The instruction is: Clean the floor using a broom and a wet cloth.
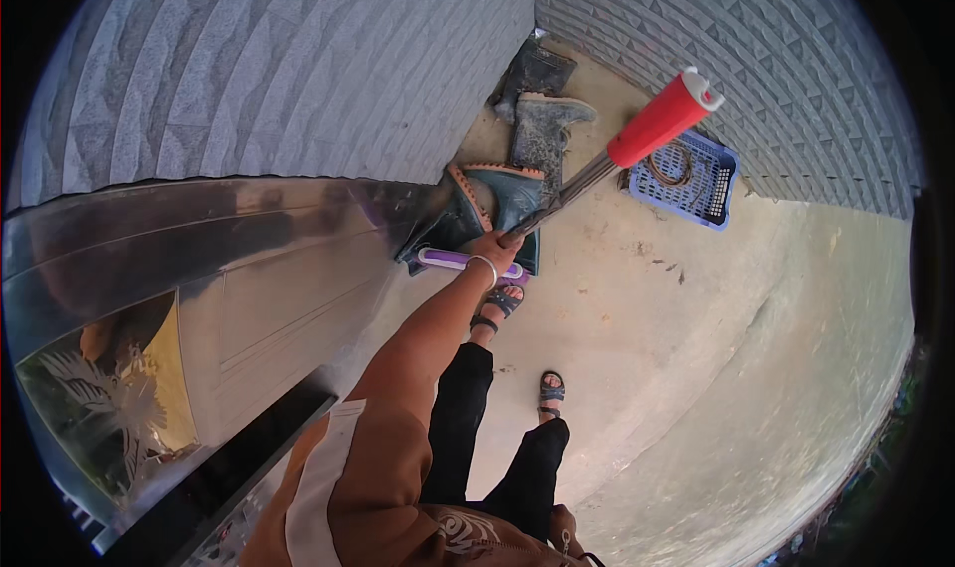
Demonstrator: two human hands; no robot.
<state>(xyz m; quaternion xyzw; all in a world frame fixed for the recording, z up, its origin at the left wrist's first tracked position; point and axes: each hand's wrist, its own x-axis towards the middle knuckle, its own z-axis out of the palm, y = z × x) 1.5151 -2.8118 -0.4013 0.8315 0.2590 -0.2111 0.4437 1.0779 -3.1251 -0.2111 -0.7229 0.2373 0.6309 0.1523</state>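
Note:
My left hand [498,249], with a bangle on its wrist, is closed around a metal pole [571,194] that has a red sleeve [660,118] at its raised end. Beyond that hand lies a purple and white bar-shaped head [448,259], low beside the boots; its join to the pole is hidden. Dark green rubber boots [515,194] with orange-brown soles lean together just past the hand. At the bottom edge, near my waist, my right hand [564,521] is partly visible with a bracelet; its fingers are mostly hidden.
A muddy rubber boot [539,134] and another dark boot [541,67] lie along the textured wall [336,74]. A blue plastic basket [727,194] holds a coil [671,165]. At left stands a shiny metal door [283,268]. My sandalled feet are on the concrete floor [656,328].

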